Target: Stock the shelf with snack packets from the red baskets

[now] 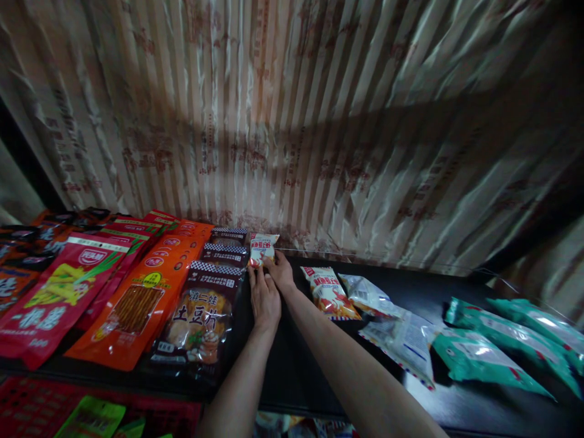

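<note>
Near the back of a black shelf (292,371), a small white and red snack packet (262,248) lies just right of the dark potato-chip bags (201,316). My left hand (264,298) is at the packet's lower edge, fingers pointing away from me. My right hand (279,271) touches the packet's lower right side, fingers bent around its edge. The fingertips of both hands are partly hidden or too small to read clearly. A similar white and red packet (329,293) rests to the right of my right forearm.
Orange bags (141,298) and pink bags (59,292) lie at the left. White-blue packets (401,337) and green packets (493,359) lie at the right. A red basket (27,404) sits below. A striped, wrinkled sheet (292,121) hangs behind the shelf.
</note>
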A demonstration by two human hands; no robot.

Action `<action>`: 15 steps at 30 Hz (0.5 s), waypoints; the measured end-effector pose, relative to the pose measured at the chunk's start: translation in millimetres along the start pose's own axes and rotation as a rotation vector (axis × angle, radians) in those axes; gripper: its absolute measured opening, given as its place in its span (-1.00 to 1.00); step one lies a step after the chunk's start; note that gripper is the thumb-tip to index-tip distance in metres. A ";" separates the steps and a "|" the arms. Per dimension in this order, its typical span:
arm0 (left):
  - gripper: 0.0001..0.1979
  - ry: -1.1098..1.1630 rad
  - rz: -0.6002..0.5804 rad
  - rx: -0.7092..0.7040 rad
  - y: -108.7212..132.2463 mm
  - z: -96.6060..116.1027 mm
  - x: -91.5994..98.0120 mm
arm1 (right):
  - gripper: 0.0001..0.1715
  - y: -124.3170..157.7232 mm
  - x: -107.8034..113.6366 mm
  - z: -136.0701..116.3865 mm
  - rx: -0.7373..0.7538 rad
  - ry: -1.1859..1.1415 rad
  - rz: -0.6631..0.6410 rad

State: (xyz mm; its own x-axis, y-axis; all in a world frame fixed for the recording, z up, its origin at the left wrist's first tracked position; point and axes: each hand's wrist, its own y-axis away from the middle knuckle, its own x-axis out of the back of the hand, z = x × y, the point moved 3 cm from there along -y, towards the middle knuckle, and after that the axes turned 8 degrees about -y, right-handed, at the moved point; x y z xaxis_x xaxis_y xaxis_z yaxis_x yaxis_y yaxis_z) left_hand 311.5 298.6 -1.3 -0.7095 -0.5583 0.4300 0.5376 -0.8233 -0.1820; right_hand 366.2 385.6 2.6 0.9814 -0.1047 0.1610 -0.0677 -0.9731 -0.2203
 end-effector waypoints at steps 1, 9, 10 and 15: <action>-0.53 -0.002 -0.001 0.001 -0.1 0.0 -0.2 | -0.62 -0.4 -0.4 -0.9 0.006 0.015 -0.007; -0.54 -0.010 0.005 -0.024 -1.2 -0.5 0.9 | -0.69 -3.4 -2.4 -6.3 0.038 0.155 -0.067; -0.54 -0.010 -0.003 -0.022 -1.7 -1.4 0.7 | -0.68 -3.3 -2.3 -6.4 0.039 0.174 -0.067; -0.52 -0.014 -0.040 -0.020 -3.0 -6.4 -2.5 | -0.65 -3.9 -0.1 -8.0 0.022 0.295 -0.068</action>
State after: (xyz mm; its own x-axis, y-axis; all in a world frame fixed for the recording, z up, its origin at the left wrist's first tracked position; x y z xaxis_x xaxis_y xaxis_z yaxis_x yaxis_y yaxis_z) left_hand 308.7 301.8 -7.5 -0.7239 -0.5235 0.4493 0.4994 -0.8470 -0.1822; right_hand 364.9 387.7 11.2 0.8888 -0.0981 0.4476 0.0032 -0.9754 -0.2203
